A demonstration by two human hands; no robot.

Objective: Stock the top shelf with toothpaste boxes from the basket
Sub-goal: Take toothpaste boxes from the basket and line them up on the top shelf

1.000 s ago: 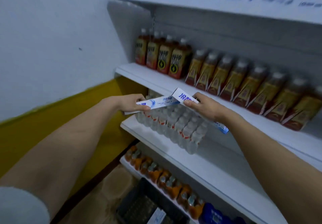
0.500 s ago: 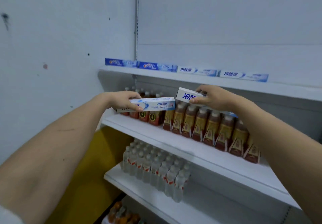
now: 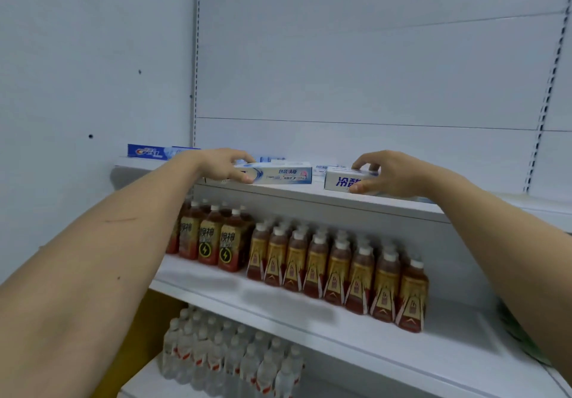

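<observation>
Left hand [image 3: 226, 165] pinches a pale blue toothpaste box [image 3: 275, 175] at the top shelf [image 3: 340, 199] front edge; right hand [image 3: 380, 172] grips a white toothpaste box [image 3: 339, 181] just beside it. You should slide both back, long sides parallel to the lip, butting the Crest box [image 3: 148, 151] row. Release only once seated flat.

On the white metal top shelf [image 3: 356, 201], the left hand [image 3: 224, 165] holds a long white toothpaste box with a blue swirl [image 3: 278, 175] near the front edge. To its right, just apart, the right hand [image 3: 387, 173] holds a white toothpaste box with bold blue lettering [image 3: 340, 181]. Behind and left lies a blue Crest toothpaste box [image 3: 148, 152]. On the shelf below stand brown plastic tea bottles [image 3: 325, 264]; under those, clear plastic water bottles [image 3: 229, 354].
</observation>
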